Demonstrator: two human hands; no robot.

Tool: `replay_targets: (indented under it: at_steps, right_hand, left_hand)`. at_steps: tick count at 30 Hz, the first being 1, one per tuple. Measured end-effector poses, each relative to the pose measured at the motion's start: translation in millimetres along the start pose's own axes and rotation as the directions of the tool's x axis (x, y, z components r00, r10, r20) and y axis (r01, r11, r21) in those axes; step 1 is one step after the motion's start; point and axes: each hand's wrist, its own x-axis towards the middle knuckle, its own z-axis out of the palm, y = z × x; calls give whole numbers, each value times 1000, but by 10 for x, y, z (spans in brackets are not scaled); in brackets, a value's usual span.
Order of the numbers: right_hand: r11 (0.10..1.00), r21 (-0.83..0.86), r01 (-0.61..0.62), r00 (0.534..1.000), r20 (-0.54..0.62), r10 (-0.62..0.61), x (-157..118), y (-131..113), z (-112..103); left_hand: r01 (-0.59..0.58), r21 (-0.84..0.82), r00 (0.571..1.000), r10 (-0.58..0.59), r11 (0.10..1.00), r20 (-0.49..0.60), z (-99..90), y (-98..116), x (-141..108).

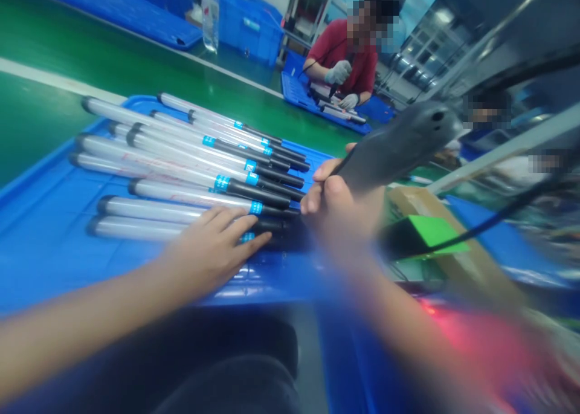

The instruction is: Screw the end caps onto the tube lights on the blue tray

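Several clear tubes (pixel 176 155) with black handles and blue labels lie side by side on a blue plastic lid (pixel 40 220). My left hand (pixel 212 245) rests palm down over the nearest tubes, its fingers spread across their labels and black ends. Raised at the right, my right hand (pixel 342 214) is wrapped round a dark power tool (pixel 394 145). The tool's upper end points up and right, and its lower part is blurred near the tubes' black ends.
A black cable (pixel 502 211) runs right past a bright green block (pixel 435 236) and a cardboard box (pixel 466 251). Across the green floor, a person in a red shirt (pixel 335 45) works with gloved hands. A clear bottle (pixel 210 18) stands at the back.
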Motion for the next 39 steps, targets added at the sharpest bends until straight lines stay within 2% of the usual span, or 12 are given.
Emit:
replay_targets:
  at_steps: [5, 19, 23, 28, 32, 36, 39]
  right_hand:
    - [1000, -5, -31, 999, 10, 31, -7, -5, 17]
    - [997, 71, -43, 999, -25, 45, -12, -3, 81]
    - [1000, -10, -24, 1000, -11, 24, -10, -20, 99]
    - [979, -149, -135, 991, -40, 131, 1, -57, 113]
    - [983, -109, -149, 988, -60, 143, 20, -51, 110]
    - [996, 33, -81, 993, -88, 84, 61, -80, 107]
    - [991, 104, -85, 992, -84, 94, 50, -157, 147]
  left_hand:
    - [-12, -49, 1000, 12, 999, -4, -46, 14, 7]
    - [-58, -21, 998, 58, 998, 1, -14, 12, -19]
    - [-52, -15, 999, 52, 999, -8, 0, 6, -32]
    - [-63, 16, 998, 64, 998, -16, 14, 0, -15]
    - [-59, 27, 998, 60, 998, -25, 22, -5, -18]
    - [-58, -16, 997, 57, 998, -48, -9, -18, 3]
    - [0, -83, 996, -8, 997, -92, -57, -12, 109]
